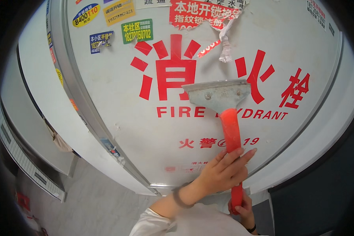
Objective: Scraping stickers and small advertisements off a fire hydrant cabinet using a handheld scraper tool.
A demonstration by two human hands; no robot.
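Note:
A wide scraper with a worn metal blade head and a red handle stands in front of a white fire hydrant cabinet door. My left hand wraps the middle of the handle, some fingers stretched past it. Below, my right hand grips the handle's lower end. The blade points up, over the large red characters; whether it touches the door I cannot tell. Above it, a half-peeled red sticker clings to the door, with a twisted torn strip hanging from it.
Several stickers bearing writing, such as a green one and a torn blue one, are on the door's upper left. A metal frame edges the door. Grey floor lies below left, and a dark panel stands at lower right.

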